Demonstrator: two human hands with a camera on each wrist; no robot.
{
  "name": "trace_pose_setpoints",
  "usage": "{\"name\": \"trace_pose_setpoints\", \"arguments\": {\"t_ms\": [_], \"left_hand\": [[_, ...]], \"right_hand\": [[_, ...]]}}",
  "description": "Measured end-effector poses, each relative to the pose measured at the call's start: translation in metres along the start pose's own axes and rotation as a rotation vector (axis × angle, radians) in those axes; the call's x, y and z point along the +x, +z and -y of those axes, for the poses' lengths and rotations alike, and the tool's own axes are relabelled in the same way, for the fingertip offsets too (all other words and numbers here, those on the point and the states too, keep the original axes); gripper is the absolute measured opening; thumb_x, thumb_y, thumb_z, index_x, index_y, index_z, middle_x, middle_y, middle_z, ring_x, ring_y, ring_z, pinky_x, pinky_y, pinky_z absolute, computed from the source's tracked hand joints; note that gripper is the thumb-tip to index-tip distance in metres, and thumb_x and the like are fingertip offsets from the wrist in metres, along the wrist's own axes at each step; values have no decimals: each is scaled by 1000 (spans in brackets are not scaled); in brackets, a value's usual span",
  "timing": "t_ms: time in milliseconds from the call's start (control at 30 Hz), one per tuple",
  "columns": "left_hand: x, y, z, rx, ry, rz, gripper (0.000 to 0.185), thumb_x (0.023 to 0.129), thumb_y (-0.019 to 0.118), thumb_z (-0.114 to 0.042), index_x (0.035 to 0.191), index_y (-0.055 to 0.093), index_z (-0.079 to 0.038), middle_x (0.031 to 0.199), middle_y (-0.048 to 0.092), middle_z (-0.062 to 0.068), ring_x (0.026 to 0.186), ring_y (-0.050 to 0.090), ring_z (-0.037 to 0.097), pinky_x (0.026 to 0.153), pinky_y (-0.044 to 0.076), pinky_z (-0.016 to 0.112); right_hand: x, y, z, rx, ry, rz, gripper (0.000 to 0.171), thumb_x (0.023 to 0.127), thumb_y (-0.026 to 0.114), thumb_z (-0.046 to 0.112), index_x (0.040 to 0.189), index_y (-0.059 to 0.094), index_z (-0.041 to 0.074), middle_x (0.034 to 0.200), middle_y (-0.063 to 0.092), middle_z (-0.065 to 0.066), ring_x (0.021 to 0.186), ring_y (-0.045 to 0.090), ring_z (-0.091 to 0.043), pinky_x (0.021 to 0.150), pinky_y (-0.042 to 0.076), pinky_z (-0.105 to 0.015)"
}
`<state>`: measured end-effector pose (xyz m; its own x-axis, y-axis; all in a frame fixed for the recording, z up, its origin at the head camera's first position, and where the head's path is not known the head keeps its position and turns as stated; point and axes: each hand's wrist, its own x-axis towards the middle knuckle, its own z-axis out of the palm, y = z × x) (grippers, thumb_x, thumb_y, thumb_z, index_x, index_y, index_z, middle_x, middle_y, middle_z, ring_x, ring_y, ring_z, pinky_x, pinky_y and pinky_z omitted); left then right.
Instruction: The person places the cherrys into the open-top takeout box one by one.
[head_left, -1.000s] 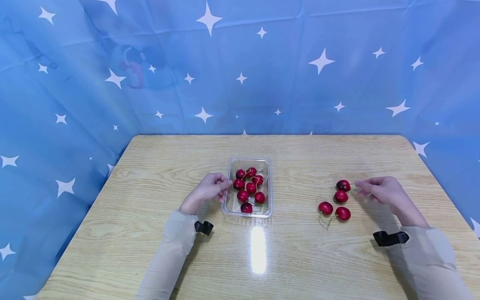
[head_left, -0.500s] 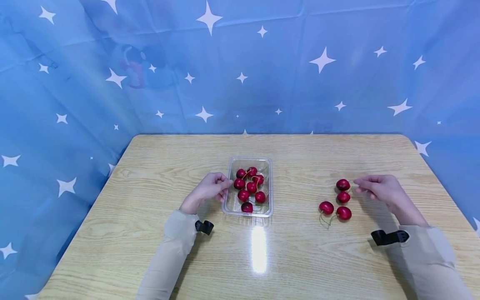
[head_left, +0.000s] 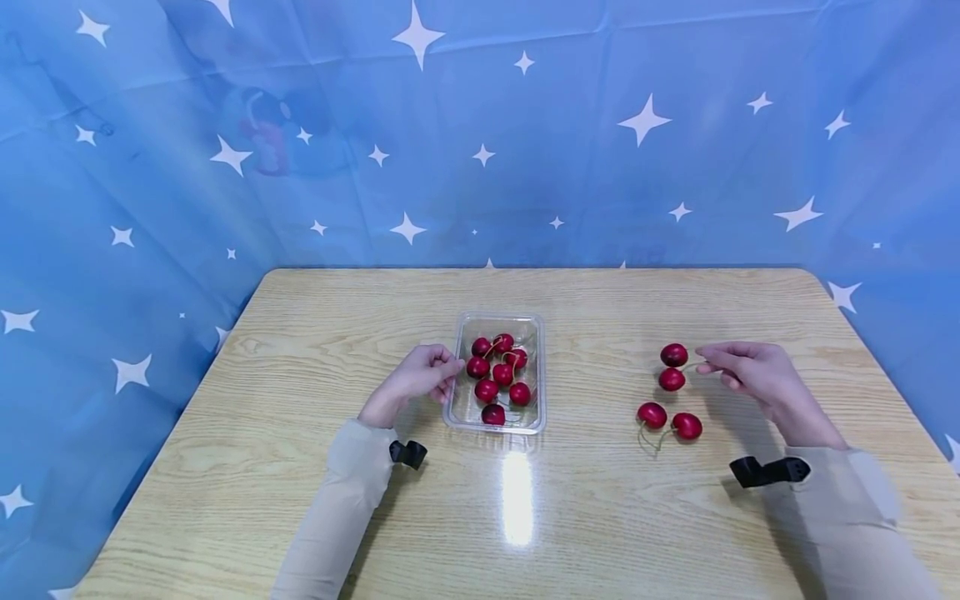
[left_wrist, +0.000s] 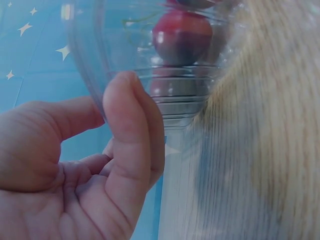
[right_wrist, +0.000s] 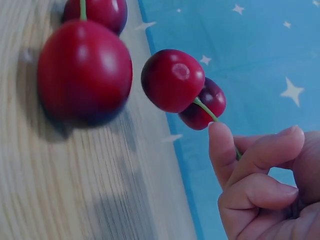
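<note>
Right hand point(head_left: 750, 375) is pinching the stems of a cherry pair point(head_left: 672, 367), fruit hanging leftward; clear tray point(head_left: 537, 367) is lying farther left, left hand point(head_left: 420, 379) curling against its wall.

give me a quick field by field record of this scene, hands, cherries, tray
left hand: fingers curled against the left wall of the clear plastic tray
right hand: pinches the stems of a pair of cherries, lifted off the table
tray contents: seven red cherries
loose cherries: two lying on the wooden table, right of the tray
backdrop: blue star cloth
</note>
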<state>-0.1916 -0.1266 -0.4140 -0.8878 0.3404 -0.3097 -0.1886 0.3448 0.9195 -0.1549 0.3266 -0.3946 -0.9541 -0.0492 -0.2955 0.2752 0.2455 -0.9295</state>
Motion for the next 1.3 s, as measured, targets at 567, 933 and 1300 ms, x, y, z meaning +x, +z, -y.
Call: {"name": "trace_pose_setpoints", "arguments": {"t_ms": [567, 933, 1300], "left_hand": [[0, 0, 0, 2, -1, -1, 15, 96, 53, -10, 88, 52, 2, 61, 52, 2, 47, 53, 9, 45, 49, 19], [-1, 0, -1, 4, -2, -4, 15, 96, 52, -11, 87, 52, 1, 61, 52, 2, 47, 53, 8, 45, 49, 19], [0, 0, -1, 3, -5, 0, 15, 96, 52, -10, 86, 51, 1, 60, 53, 2, 46, 54, 8, 45, 50, 19]], "right_hand": [[4, 30, 17, -30, -44, 12, 11, 96, 54, 21, 97, 65, 20, 77, 69, 5, 48, 44, -3, 43, 34, -18], [9, 52, 29, -62, -68, 18, 16, 96, 55, 22, 102, 63, 11, 75, 68, 6, 47, 42, -4, 45, 34, -20], [13, 72, 37, -45, -94, 43, 19, 96, 53, 16, 107, 60, 1, 74, 68, 5, 48, 42, -4, 45, 36, -17]]}}
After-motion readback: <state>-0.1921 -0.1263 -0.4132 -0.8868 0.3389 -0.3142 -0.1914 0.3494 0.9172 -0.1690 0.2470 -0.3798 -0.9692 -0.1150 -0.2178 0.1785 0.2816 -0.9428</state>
